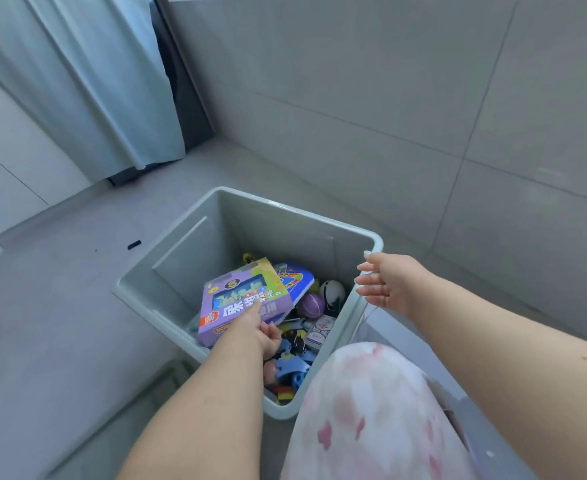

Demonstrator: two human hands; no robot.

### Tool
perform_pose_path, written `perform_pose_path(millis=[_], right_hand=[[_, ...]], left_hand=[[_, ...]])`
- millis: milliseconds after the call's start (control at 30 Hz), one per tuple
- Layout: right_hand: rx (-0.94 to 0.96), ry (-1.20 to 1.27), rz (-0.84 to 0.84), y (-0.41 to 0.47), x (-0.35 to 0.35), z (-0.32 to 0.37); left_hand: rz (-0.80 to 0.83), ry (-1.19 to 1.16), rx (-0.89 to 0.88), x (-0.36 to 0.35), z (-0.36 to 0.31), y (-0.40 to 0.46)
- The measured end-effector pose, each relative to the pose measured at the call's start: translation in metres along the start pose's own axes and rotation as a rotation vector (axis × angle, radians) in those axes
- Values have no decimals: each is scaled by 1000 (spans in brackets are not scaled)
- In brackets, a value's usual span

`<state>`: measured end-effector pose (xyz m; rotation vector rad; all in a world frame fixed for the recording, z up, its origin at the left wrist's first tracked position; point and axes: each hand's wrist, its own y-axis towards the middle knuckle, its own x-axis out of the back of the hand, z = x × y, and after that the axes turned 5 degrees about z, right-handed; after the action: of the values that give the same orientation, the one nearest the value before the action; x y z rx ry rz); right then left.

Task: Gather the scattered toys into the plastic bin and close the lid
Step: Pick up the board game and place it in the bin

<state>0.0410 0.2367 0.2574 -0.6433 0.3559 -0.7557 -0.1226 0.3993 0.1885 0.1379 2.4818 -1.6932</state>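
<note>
A pale green plastic bin (320,223) stands lidless on the grey tiled floor (60,306), toys piled inside. The left hand (262,332) grips a purple toy box (245,299) tilted atop the pile. The right hand (387,284) hovers at the bin's right rim, fingers relaxed and holding nothing.

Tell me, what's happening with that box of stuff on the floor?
A person is tidying toys into a pale plastic bin. Their left hand holds a purple toy box down inside it, above a blue box, a purple ball, a pack of cards and puzzle pieces. The right hand rests open at the bin's rim. The bin is open, with no lid on it.
</note>
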Motion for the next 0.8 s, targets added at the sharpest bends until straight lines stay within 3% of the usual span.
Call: perform_pose_path(millis=[133, 467, 633, 733, 800], right_hand=[[-2, -3, -9, 3, 3, 0], [-24, 30, -1, -4, 2, -7], [-19, 35, -6, -7, 5, -5], [-14, 42, -9, -7, 10, -4], [-10, 43, -18, -6, 14, -5]], left_hand=[[30, 257, 15, -6, 4, 9], [170, 439, -119, -9, -2, -7], [373, 543, -162, -40, 4, -30], [437, 750, -255, -61, 21, -39], [457, 1016, -284, -71, 37, -42]])
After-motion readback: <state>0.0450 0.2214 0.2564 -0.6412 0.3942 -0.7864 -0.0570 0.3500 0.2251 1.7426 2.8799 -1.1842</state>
